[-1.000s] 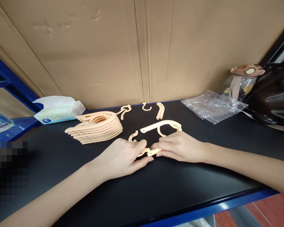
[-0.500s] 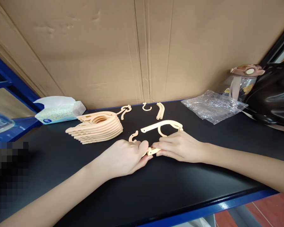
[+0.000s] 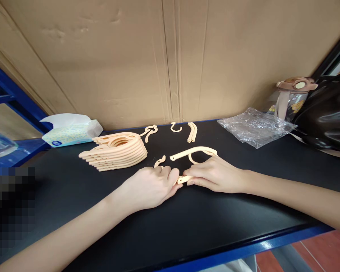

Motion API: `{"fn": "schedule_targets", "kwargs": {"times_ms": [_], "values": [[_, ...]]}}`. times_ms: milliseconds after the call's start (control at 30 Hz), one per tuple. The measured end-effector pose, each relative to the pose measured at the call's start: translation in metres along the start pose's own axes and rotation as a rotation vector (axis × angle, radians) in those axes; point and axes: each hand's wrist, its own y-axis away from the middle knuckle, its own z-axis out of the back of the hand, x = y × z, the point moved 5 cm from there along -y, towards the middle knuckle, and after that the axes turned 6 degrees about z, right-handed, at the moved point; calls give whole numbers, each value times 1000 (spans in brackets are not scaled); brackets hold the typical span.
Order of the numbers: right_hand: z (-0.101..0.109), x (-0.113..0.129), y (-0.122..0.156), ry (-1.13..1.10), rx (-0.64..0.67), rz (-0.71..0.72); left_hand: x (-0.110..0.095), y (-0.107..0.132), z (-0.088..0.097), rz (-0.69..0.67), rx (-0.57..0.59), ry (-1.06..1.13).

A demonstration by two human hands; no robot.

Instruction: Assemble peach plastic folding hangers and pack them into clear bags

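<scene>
Cream plastic hanger parts are in both hands above the black tabletop. My left hand (image 3: 154,187) is closed, thumb and fingers pinching a hanger hook (image 3: 160,161); its curved, holed end sticks out above the knuckles, and the rest is mostly hidden. My right hand (image 3: 215,173) is closed around a folding hanger (image 3: 193,150). One long arm of it slants away to the left, and a short holed end (image 3: 183,180) pokes out from the fingers. That end meets my left fingertips; whether the parts are joined I cannot tell.
Left of my hands lies a stack of folded cream hangers (image 3: 116,156). Behind are another hook (image 3: 175,128) and short curved bars (image 3: 192,132). A tissue pack (image 3: 70,134), clear plastic bag (image 3: 256,128), bottle (image 3: 293,98) and cardboard wall (image 3: 124,64) border the table.
The hanger's long arm has tilted and dropped slightly in my right hand. My left fingers have curled a little further over the hook. Both hands stay together.
</scene>
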Motion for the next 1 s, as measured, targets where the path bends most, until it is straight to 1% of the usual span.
{"fn": "schedule_targets", "kwargs": {"times_ms": [200, 467, 633, 867, 1000], "values": [[-1, -2, 1, -22, 6, -21, -1, 0, 3, -6, -55, -58], [0, -1, 1, -36, -24, 5, -1, -1, 7, -31, -67, -92], [1, 0, -1, -15, -33, 18, 0, 1, 6, -51, -85, -86], [-1, 1, 0, 10, 7, 13, -1, 1, 7, -66, -126, -70], [0, 1, -1, 13, 3, 12, -1, 1, 6, -50, -102, -45]]}}
